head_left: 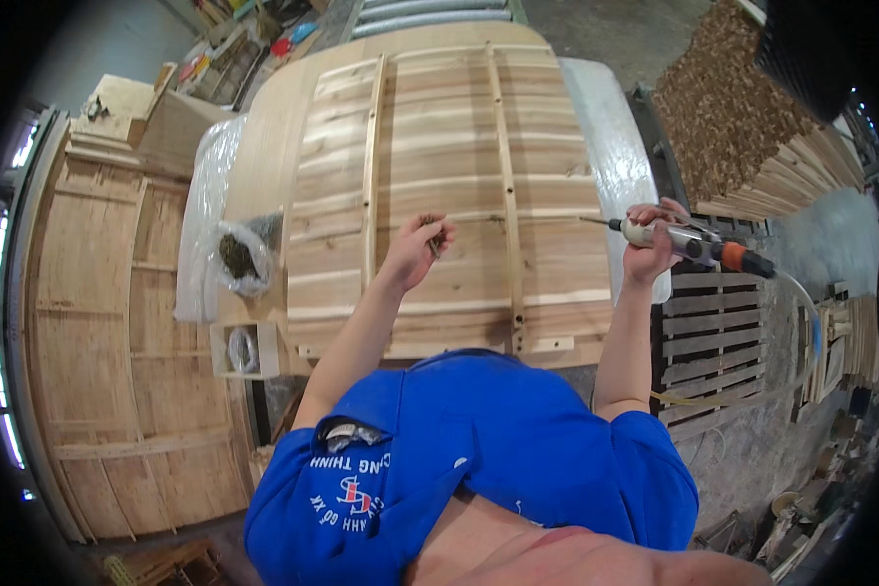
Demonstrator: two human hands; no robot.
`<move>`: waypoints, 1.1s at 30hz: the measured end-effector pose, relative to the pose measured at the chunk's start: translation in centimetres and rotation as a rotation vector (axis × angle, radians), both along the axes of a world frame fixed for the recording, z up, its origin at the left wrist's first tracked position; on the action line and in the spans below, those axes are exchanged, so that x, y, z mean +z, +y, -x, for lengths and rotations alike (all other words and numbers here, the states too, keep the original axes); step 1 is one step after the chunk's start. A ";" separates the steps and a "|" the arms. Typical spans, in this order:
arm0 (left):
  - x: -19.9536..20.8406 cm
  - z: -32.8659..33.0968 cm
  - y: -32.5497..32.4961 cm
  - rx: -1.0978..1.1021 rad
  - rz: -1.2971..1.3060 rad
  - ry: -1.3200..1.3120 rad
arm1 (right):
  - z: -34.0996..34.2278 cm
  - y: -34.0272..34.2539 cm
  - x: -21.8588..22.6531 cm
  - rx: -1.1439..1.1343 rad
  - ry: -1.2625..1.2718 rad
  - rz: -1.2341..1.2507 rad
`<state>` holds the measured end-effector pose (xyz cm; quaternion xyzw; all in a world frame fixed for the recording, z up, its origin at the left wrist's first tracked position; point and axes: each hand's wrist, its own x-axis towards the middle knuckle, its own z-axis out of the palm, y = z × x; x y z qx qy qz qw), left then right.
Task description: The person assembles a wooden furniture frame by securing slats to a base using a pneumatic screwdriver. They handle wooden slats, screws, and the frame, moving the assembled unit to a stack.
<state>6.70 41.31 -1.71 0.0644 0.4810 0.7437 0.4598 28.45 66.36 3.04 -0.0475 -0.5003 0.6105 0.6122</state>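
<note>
My left hand (422, 252) is curled around a small bunch of screws (437, 242), above the middle of a slatted wooden panel (439, 127). Two long battens lie across this panel, a left batten (372, 137) and a right batten (503, 146), with dark holes along them. Off the panel's right edge, my right hand (648, 244) grips an air screwdriver (695, 244) with a white-and-silver body and an orange ring. Its thin bit points left toward the panel, apart from the wood. A hose trails from the screwdriver's rear end.
A plastic bag of screws (236, 256) and a small open box (217, 350) holding a coil sit left of the panel. Plastic-wrapped board (610, 127) shows at right. Beyond are stacked wood pieces (732, 107), a slatted pallet (713, 322) and tall wooden panels (88, 342) at left.
</note>
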 end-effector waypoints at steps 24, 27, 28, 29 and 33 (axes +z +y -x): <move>-3.1 -0.5 -8.5 0.214 -0.452 -0.532 | 5.9 -17.3 6.7 0.650 0.200 -0.152; -2.3 -1.2 -7.9 0.206 -0.373 -0.645 | 5.8 -17.4 6.3 0.627 0.186 -0.154; -2.3 -1.4 -8.0 0.218 -0.345 -0.682 | 5.9 -17.5 6.3 0.630 0.181 -0.165; -3.1 -1.2 -8.0 0.210 -0.289 -0.728 | 5.9 -17.5 6.3 0.631 0.175 -0.175; -8.6 -1.3 -9.0 0.097 -0.333 -0.743 | 5.6 -17.3 5.8 0.673 0.148 -0.217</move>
